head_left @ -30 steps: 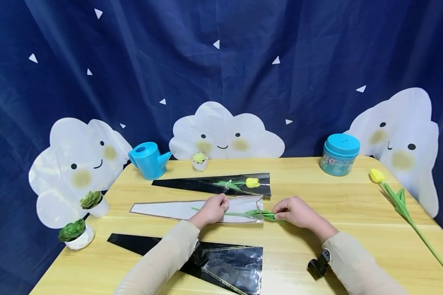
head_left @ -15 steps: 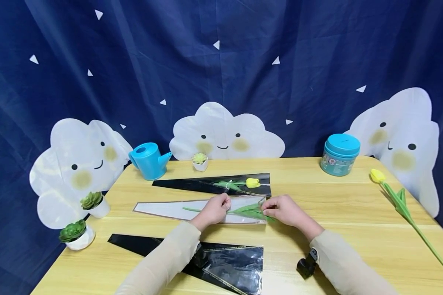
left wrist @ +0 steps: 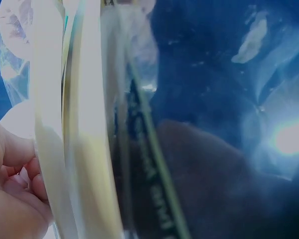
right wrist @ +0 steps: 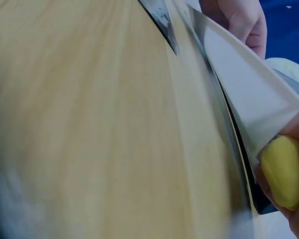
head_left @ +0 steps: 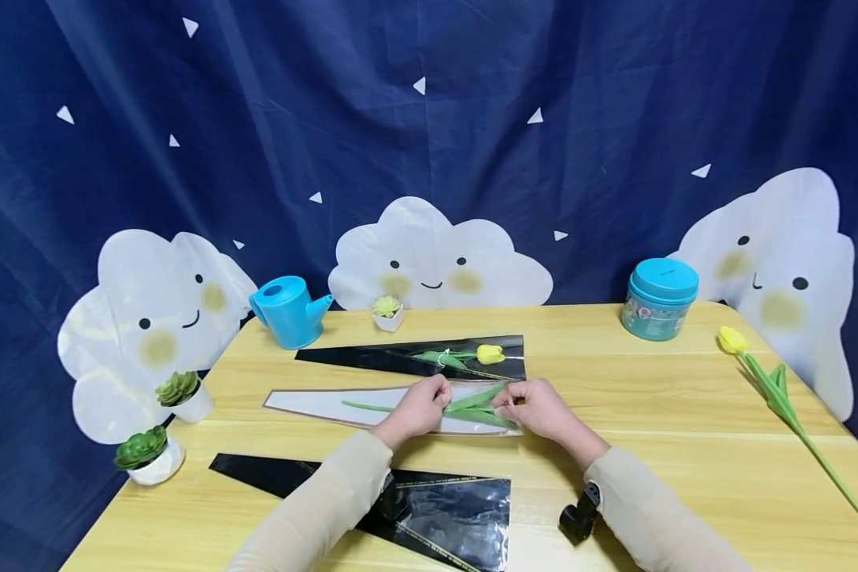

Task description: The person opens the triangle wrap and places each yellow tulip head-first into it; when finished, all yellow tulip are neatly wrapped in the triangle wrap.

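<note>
A white flower wrapping sleeve (head_left: 307, 400) with a clear front lies across the middle of the table. My left hand (head_left: 415, 407) grips it around mid-length, fingers curled in. Inside, the green stem and leaves of a tulip (head_left: 472, 403) show through, the stem pointing left. At the sleeve's wide right end, my right hand (head_left: 532, 407) holds this tulip by its head. The yellow bloom (right wrist: 284, 172) shows between the fingers in the right wrist view; from the head view the hand hides it. In the left wrist view, curled fingers (left wrist: 20, 184) sit beside the sleeve's pale edge.
Behind lies a black sleeve (head_left: 357, 355) holding a yellow tulip (head_left: 489, 354). A second black sleeve (head_left: 450, 508) lies in front, partly under the left forearm. Another tulip (head_left: 779, 397) rests at right. A watering can (head_left: 289, 312), succulents (head_left: 179, 389) and a lidded tub (head_left: 661, 300) stand around.
My right hand has moved left with the tulip, whose stem now reaches farther toward the sleeve's narrow end. The sleeve has shifted slightly right; my left hand has stayed nearly in place.
</note>
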`<state>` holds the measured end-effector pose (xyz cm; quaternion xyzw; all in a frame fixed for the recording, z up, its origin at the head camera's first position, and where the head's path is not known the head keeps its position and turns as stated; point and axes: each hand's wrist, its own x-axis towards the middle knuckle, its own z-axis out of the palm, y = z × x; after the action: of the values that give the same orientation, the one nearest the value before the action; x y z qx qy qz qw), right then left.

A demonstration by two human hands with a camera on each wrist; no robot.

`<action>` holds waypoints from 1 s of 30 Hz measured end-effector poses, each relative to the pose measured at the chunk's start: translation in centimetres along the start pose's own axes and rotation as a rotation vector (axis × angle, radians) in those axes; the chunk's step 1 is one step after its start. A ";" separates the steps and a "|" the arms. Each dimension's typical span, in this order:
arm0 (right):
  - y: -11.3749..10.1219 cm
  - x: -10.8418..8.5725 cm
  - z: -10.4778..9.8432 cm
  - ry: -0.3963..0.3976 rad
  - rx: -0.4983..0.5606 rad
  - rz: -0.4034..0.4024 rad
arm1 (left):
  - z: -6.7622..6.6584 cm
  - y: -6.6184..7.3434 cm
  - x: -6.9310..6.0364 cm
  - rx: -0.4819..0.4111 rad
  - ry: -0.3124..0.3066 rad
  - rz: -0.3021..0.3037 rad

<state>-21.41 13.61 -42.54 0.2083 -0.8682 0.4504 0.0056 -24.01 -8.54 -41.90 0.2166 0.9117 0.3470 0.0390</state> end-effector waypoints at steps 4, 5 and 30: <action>0.1 -0.3 -0.7 0.007 0.011 0.022 | 0.2 -0.4 0.0 0.000 0.007 0.000; 0.1 -0.4 -1.0 0.010 0.012 0.033 | 0.2 -0.5 -0.1 -0.004 0.010 -0.003; 2.0 -3.6 -3.4 -0.098 0.156 0.101 | 0.2 -0.9 0.0 -0.026 0.010 -0.035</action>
<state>-19.48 18.63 -42.78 0.1857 -0.8391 0.5057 -0.0758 -24.31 -9.02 -42.65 0.1981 0.9110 0.3591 0.0434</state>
